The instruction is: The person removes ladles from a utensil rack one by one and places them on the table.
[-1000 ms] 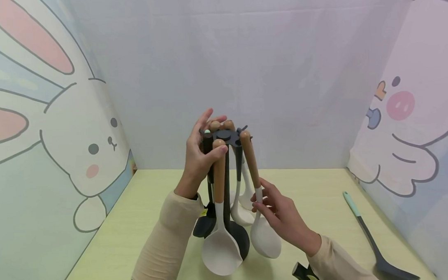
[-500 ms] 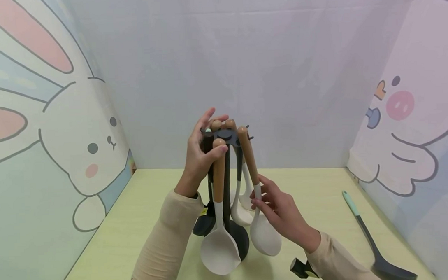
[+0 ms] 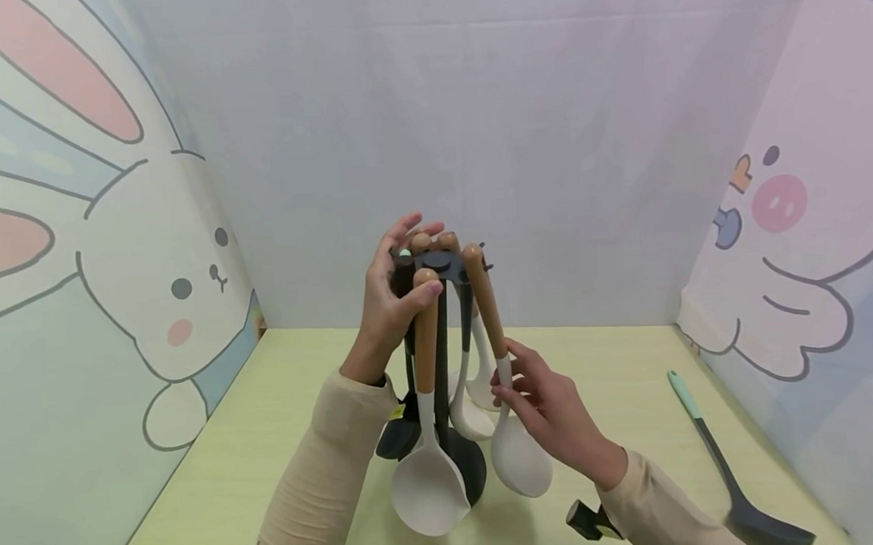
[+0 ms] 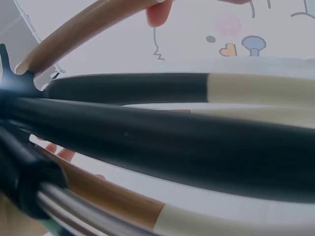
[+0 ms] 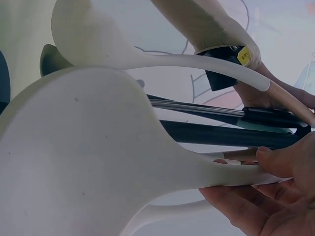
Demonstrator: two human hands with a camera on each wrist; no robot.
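A black utensil rack [image 3: 438,263] stands mid-table, hung round with several utensils. My left hand [image 3: 389,302] grips its top from the left, thumb across the wooden handle of a white ladle [image 3: 427,493] hanging in front. On the right, my right hand [image 3: 553,413] pinches the white neck of a second wooden-handled ladle [image 3: 521,460] between thumb and fingers. That ladle tilts, its handle top close by the rack's prongs; in the left wrist view its wooden handle [image 4: 83,34] ends right at a prong. The large white bowl [image 5: 74,152] fills much of the right wrist view.
A black turner [image 3: 766,526] with a mint handle lies on the table [image 3: 613,362] at far right. Behind the held ladle hang a white ladle [image 3: 470,420] with a black handle and other white utensils. Printed cloth walls enclose the back and sides.
My right hand has lifted its ladle slightly, the handle top shifting up and left, then the bowl swung a little right. My left hand has stayed almost still on the rack.
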